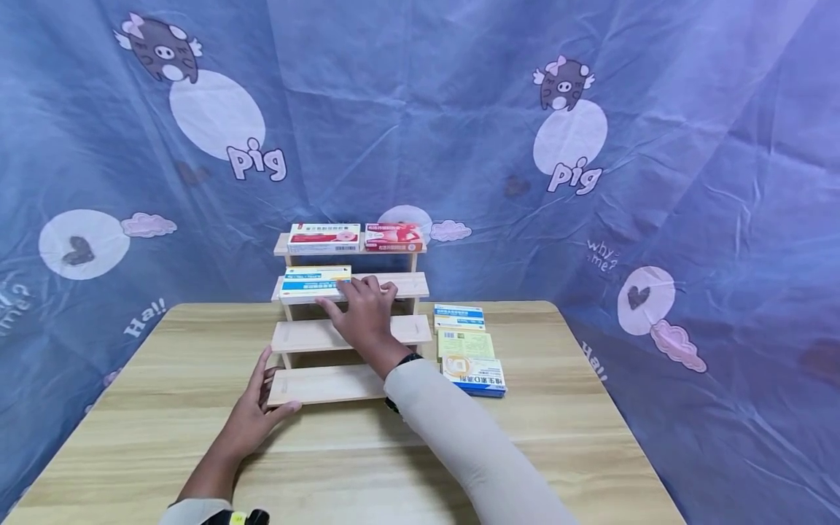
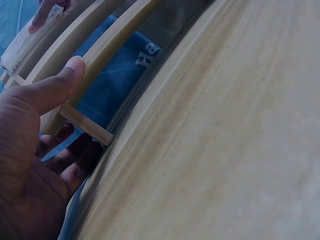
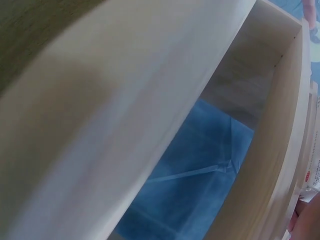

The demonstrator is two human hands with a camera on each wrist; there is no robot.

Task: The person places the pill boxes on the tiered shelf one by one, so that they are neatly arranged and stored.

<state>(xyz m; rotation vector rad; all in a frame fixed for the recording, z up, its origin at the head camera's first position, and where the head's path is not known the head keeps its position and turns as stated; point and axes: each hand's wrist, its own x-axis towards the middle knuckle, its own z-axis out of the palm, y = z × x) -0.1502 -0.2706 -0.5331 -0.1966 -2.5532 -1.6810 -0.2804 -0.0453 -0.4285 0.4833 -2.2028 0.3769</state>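
Observation:
A wooden stepped display rack point(image 1: 348, 332) with several shelves stands on the table. My left hand point(image 1: 252, 417) grips the left end of its lowest shelf; in the left wrist view the thumb point(image 2: 70, 75) lies across the shelf's edge and the fingers curl behind it. My right hand point(image 1: 366, 313) reaches over the rack and pinches the right end of a blue-and-white medicine box point(image 1: 315, 284) on the second shelf from the top. Only a bit of that box point(image 3: 312, 170) shows at the right wrist view's edge. On the top shelf are a white-and-red medicine box point(image 1: 324, 238) and a pink-red one point(image 1: 394, 238).
Right of the rack, three more medicine boxes lie in a column: a blue-and-white one point(image 1: 459, 318), a pale green one point(image 1: 464, 345) and a white-and-blue one point(image 1: 474, 375). A blue printed cloth point(image 1: 407, 131) hangs behind the wooden table point(image 1: 328, 467).

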